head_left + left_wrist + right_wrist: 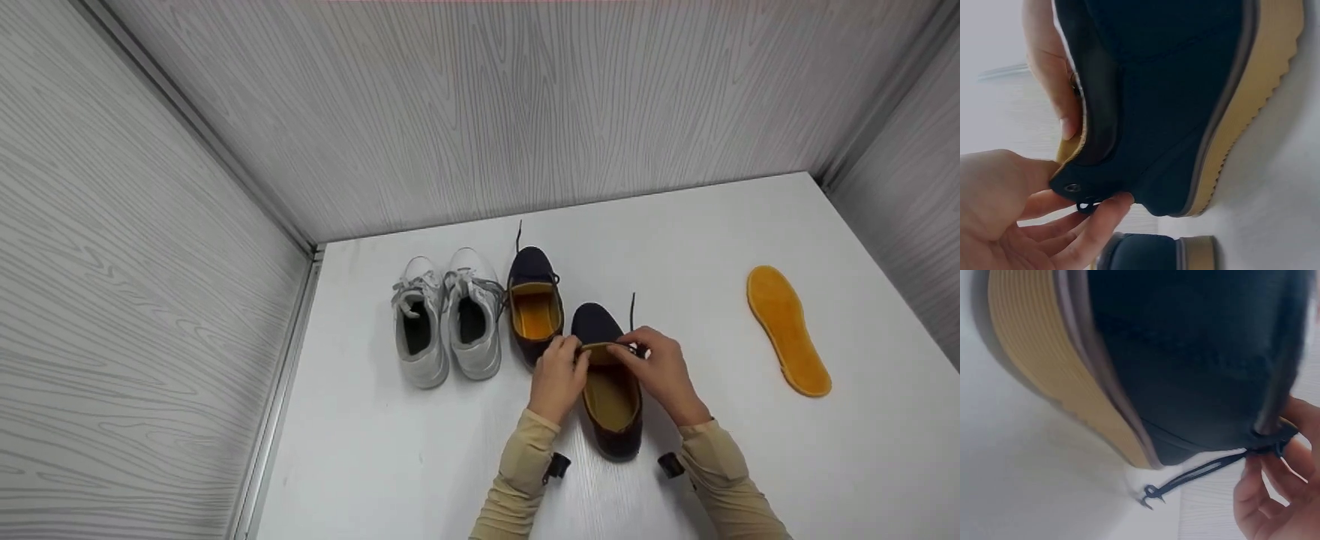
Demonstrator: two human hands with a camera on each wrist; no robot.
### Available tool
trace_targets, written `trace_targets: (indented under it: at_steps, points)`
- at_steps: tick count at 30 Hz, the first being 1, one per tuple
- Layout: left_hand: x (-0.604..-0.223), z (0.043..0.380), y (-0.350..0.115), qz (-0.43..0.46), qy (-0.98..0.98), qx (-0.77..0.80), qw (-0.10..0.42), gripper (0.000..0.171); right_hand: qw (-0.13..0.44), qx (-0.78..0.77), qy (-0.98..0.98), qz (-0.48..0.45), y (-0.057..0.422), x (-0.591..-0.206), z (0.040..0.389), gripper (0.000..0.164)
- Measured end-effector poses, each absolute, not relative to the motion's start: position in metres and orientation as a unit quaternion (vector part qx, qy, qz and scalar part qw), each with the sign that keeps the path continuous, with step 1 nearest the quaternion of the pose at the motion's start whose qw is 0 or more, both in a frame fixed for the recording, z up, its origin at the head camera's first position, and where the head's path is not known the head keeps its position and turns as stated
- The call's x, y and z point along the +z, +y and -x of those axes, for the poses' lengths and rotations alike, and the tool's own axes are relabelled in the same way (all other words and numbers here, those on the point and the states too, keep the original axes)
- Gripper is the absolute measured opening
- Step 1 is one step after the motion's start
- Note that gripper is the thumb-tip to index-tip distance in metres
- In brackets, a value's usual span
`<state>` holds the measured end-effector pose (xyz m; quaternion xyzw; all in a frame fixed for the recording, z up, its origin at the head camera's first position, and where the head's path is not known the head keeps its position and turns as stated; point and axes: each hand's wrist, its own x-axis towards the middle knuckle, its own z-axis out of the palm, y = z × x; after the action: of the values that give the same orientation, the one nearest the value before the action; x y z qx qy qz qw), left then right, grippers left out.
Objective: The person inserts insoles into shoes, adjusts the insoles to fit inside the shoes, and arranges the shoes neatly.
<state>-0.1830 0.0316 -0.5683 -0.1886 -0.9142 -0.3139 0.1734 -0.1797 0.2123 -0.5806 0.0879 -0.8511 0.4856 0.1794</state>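
Observation:
A dark blue shoe (596, 324) with a tan ribbed sole (1241, 121) stands on the table, toe pointing away from me. Its inside looks tan-yellow. At the left side of its opening, my left hand (555, 381) pinches the upper by the lace eyelet, with thumb and fingers on either side of the edge. My right hand (664, 373) pinches the opposite edge, thumb reaching over the tongue. From that side a dark lace (1202, 472) hangs down in the right wrist view. Most of the tongue is hidden by my fingers.
The matching blue shoe (531, 266), with an orange insole (535, 315) inside, stands just left of my left hand. Farther left are two white-grey sneakers, one (424, 366) beside the other (480, 358). A loose orange insole (787, 330) lies on the white table (360, 465) at right.

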Motion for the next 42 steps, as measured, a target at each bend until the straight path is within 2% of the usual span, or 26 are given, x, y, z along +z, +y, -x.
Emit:
trace_targets:
  at_steps: [4, 14, 18, 23, 29, 33, 37, 42]
  points:
    - [-0.572, 0.184, 0.036, 0.175, -0.914, -0.32, 0.18, 0.012, 0.177, 0.521, -0.833, -0.064, 0.209, -0.589, 0.184, 0.007]
    - [-0.579, 0.183, 0.042, 0.131, -0.912, -0.345, 0.179, 0.01, 0.128, 0.58, -0.805, 0.002, 0.209, -0.596, 0.184, 0.008]
    - [-0.579, 0.184, 0.043, 0.122, -0.913, -0.347, 0.177, 0.009, 0.13, 0.571, -0.811, 0.014, 0.207, -0.594, 0.185, 0.008]
    - [-0.581, 0.185, 0.046, 0.107, -0.917, -0.348, 0.164, 0.01, 0.143, 0.573, -0.806, 0.029, 0.203, -0.597, 0.187, 0.018]
    - [-0.582, 0.187, 0.049, 0.106, -0.919, -0.341, 0.167, 0.011, 0.134, 0.576, -0.806, 0.021, 0.207, -0.596, 0.187, 0.012]
    - [-0.582, 0.188, 0.05, 0.112, -0.919, -0.336, 0.173, 0.011, 0.123, 0.572, -0.811, -0.002, 0.214, -0.58, 0.179, 0.006]
    - [-0.581, 0.188, 0.05, 0.112, -0.921, -0.329, 0.173, 0.012, 0.128, 0.569, -0.812, -0.02, 0.222, -0.574, 0.177, 0.011]
    - [-0.578, 0.189, 0.05, 0.107, -0.923, -0.329, 0.166, 0.012, 0.121, 0.566, -0.816, -0.011, 0.224, -0.584, 0.182, 0.007]
